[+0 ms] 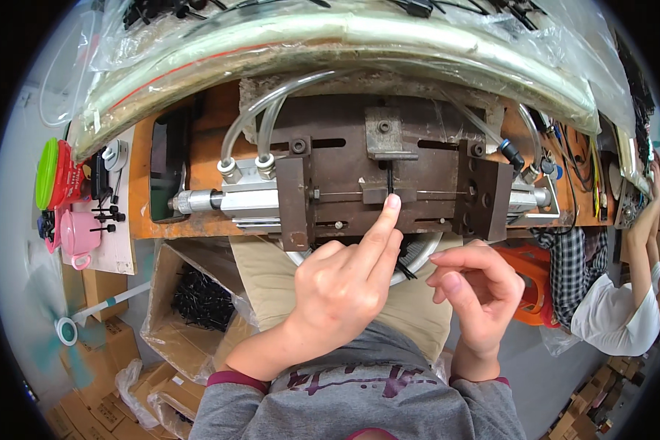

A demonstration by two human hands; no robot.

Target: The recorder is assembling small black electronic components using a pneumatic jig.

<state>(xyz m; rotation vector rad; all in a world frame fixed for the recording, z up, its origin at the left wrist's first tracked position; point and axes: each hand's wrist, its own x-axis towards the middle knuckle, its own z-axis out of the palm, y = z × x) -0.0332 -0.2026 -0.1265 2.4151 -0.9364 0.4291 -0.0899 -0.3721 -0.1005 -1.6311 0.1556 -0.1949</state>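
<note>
My left hand (345, 286) reaches up to the middle of a dark metal fixture (337, 165). Its index finger is stretched out, with the tip on a thin black rod-like part (390, 178) that stands in the fixture's centre slot. The other fingers are curled, and several thin black sticks (407, 271) poke out beneath them; the grip itself is hidden. To the right, my right hand (480, 290) hovers just in front of the fixture, fingers bent and thumb apart from them, with nothing visible in it. A round white basin (425, 253) shows partly behind my hands, on my lap.
Air cylinders (249, 202) with clear hoses flank the fixture. A plastic-wrapped curved tube (345, 33) arches behind it. At left are a pink cup (79, 233), a carton (161, 301) of black parts and a fan (67, 331). At right are an orange stool (528, 282) and another person's arm (642, 238).
</note>
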